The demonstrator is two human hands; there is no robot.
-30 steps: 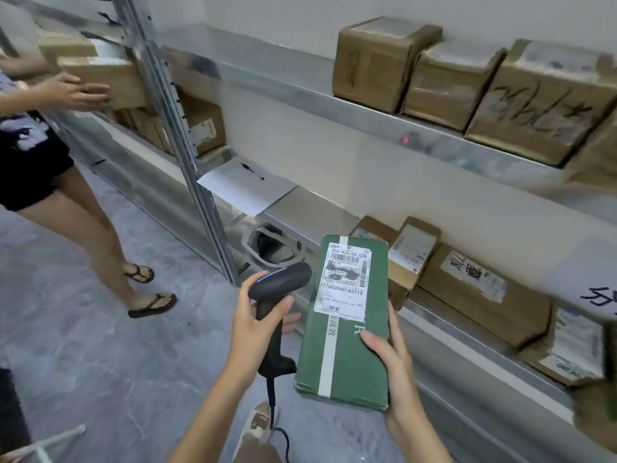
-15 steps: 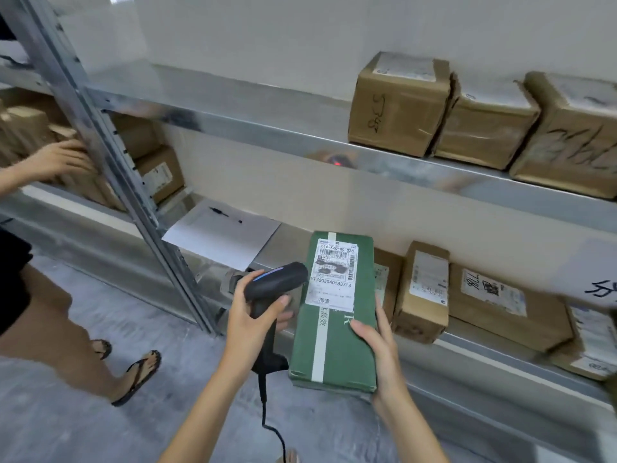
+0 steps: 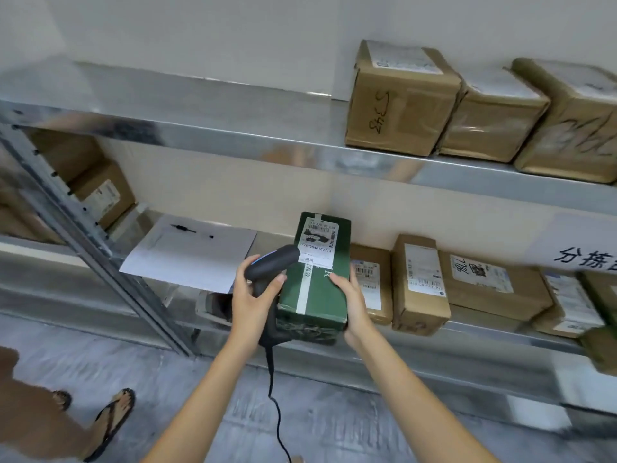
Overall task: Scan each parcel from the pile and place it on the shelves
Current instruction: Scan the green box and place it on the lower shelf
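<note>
The green parcel (image 3: 314, 279) is held in front of the lower shelf (image 3: 467, 332), tilted with its white label (image 3: 319, 240) facing up and a pale tape strip running along its length. The right hand (image 3: 350, 302) grips its right side, fingers curled under the near end and thumb lying across the top face. The left hand (image 3: 252, 292) is wrapped around the handle of a black barcode scanner (image 3: 272, 264), whose head rests just beside the label, touching or nearly touching the parcel's left edge; its cable (image 3: 273, 396) hangs down between the forearms.

Just right of the parcel, brown cardboard boxes (image 3: 419, 282) with printed labels stand in a row on the lower shelf. To the left, a white sheet of paper (image 3: 190, 255) lies over the shelf's edge, near a slanted metal upright (image 3: 83, 228). On the upper shelf (image 3: 233, 142) three taped brown boxes (image 3: 400, 98) sit side by side, one marked with handwritten digits. At lower left, another person's sandalled foot (image 3: 113, 419) stands on the grey floor.
</note>
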